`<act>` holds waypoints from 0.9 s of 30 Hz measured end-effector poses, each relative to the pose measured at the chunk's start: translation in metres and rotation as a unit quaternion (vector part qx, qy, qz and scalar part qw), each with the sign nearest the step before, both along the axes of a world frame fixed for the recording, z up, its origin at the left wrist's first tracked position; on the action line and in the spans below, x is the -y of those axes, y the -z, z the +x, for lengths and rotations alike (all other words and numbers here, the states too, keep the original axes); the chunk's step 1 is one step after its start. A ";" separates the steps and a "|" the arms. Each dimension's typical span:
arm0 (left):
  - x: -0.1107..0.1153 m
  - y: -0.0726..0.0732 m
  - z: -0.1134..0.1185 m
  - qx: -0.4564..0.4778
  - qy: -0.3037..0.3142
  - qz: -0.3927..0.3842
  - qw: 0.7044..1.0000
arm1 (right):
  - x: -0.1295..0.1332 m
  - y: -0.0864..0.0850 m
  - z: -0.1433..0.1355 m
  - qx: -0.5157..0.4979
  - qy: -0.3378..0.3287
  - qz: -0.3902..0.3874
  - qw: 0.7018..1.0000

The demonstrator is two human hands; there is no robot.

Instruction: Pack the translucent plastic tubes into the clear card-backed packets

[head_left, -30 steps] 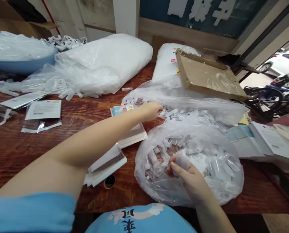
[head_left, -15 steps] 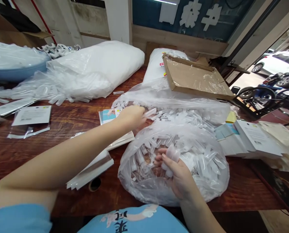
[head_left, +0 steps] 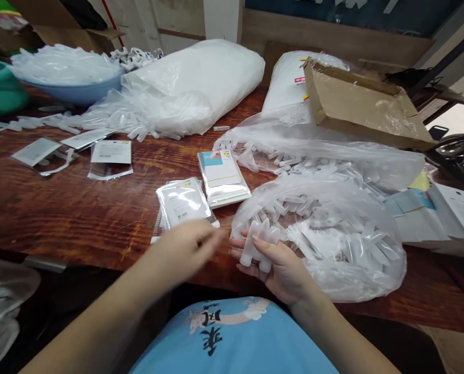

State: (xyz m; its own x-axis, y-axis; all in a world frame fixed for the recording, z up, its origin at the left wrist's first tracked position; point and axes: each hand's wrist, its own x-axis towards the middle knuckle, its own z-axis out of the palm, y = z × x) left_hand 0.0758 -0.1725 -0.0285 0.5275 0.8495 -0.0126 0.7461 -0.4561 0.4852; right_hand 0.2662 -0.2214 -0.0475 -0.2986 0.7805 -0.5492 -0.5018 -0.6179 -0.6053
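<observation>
My right hand (head_left: 284, 267) is closed around a few translucent white plastic tubes (head_left: 257, 244), held upright side by side at the near edge of the open clear bag. My left hand (head_left: 187, 246) hovers over the table's front part, smeared by motion; whether its fingers hold anything cannot be made out. Just beyond it lies a stack of clear printed packets (head_left: 183, 202), partly covered by the hand. A second stack of packets with a blue and white card (head_left: 224, 176) sits behind. Many more tubes (head_left: 366, 249) fill the plastic bag (head_left: 352, 291) beside my right hand.
A blue basin (head_left: 76, 93) heaped with plastic pieces and a green tub (head_left: 0, 91) stand far left. Large white sacks (head_left: 216, 67) and a cardboard tray (head_left: 360, 109) are at the back. Loose packets (head_left: 111, 153) lie left; stacked cards (head_left: 417, 215) stand right.
My left hand has come back from the tubes at the rear bag toward the table's front edge. My right hand, with its tubes, has shifted left out of the bag's middle. The view has turned left and down.
</observation>
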 end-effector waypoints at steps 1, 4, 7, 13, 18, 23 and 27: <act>-0.009 0.004 -0.015 -0.036 -0.065 0.044 0.996 | 0.001 -0.001 -0.003 -0.007 -0.012 -0.008 1.000; -0.032 0.026 -0.050 -0.167 -0.092 0.075 0.979 | 0.006 -0.001 -0.013 -0.045 -0.090 -0.041 0.994; -0.039 0.044 -0.060 -0.200 -0.069 0.045 0.976 | 0.009 0.002 -0.025 -0.069 -0.157 -0.061 0.983; -0.030 0.053 -0.054 -0.213 -0.040 0.048 0.975 | 0.001 0.010 -0.044 -0.067 -0.156 -0.077 0.982; -0.022 0.053 -0.060 -0.193 -0.028 0.063 0.979 | -0.010 0.013 -0.063 -0.038 -0.156 -0.074 0.984; 0.003 0.044 -0.060 -0.079 -0.125 0.096 0.984 | -0.013 0.015 -0.079 -0.037 -0.180 -0.075 0.980; 0.025 0.042 -0.053 0.114 -0.203 0.061 0.971 | -0.012 0.014 -0.082 -0.030 -0.188 -0.066 0.979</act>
State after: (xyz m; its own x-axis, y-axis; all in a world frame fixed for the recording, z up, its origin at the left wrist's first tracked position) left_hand 0.0231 -0.1979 -0.0709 0.1267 0.9755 0.1796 0.7562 -0.2122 0.6190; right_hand 0.1846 -0.2097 -0.0613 -0.5867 0.5323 -0.6103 -0.2563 -0.8369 -0.4836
